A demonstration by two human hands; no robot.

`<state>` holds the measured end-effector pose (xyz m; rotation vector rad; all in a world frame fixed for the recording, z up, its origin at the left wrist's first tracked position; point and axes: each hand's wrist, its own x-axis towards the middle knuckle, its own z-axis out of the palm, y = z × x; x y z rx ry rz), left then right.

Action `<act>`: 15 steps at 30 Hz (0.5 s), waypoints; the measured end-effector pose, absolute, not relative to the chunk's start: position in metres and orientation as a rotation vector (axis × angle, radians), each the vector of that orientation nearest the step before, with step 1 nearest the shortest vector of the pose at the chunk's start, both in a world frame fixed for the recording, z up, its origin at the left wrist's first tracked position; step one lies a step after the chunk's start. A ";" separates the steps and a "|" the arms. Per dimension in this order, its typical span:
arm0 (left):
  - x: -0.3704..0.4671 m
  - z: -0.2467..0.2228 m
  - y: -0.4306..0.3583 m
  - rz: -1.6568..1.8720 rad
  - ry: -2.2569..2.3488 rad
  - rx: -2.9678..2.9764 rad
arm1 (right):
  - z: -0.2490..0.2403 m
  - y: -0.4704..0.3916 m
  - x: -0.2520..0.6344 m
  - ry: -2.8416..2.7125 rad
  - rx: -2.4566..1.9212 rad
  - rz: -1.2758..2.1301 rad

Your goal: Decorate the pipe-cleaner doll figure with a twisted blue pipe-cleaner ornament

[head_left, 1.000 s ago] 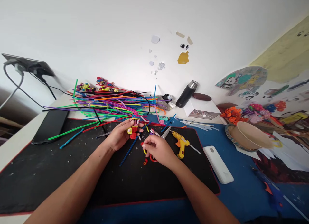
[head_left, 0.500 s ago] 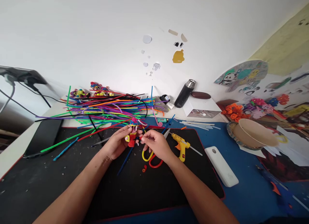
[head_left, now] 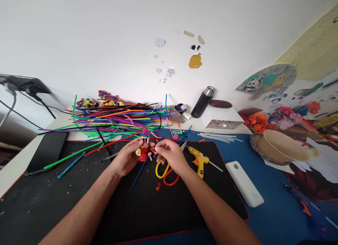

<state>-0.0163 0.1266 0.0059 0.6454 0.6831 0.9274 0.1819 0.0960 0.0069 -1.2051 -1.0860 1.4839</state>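
A small pipe-cleaner figure (head_left: 143, 151), red and yellow with a pink and blue top, is gripped upright in my left hand (head_left: 127, 156). My right hand (head_left: 170, 155) is close beside it on the right, thumb and fingers drawn together near a small red piece at the figure's side; whether they pinch it is too small to tell. Partly under my right hand lie scissors (head_left: 171, 178) with yellow and red handles. A small red and yellow coil (head_left: 158, 186) rests on the black mat (head_left: 148, 213) below my hands.
A yellow glue gun (head_left: 201, 162) lies right of my right hand, with a white power bank (head_left: 244, 183) beyond. Loose pipe cleaners (head_left: 118, 118) are heaped along the back. A black flask (head_left: 202, 102), a phone (head_left: 47, 150) and a beige bowl (head_left: 285, 146) stand or lie around.
My right hand has shifted slightly away from the red piece at the figure's side, its fingers a little looser. My left hand still holds the figure in nearly the same place.
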 end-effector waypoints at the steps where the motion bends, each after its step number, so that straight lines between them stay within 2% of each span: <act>1: -0.016 0.006 0.126 0.936 0.695 0.647 | 0.008 0.096 0.181 -1.083 -1.207 1.476; 15: -0.008 0.013 0.119 0.941 0.805 0.715 | 0.018 0.116 0.169 -1.157 -1.201 0.982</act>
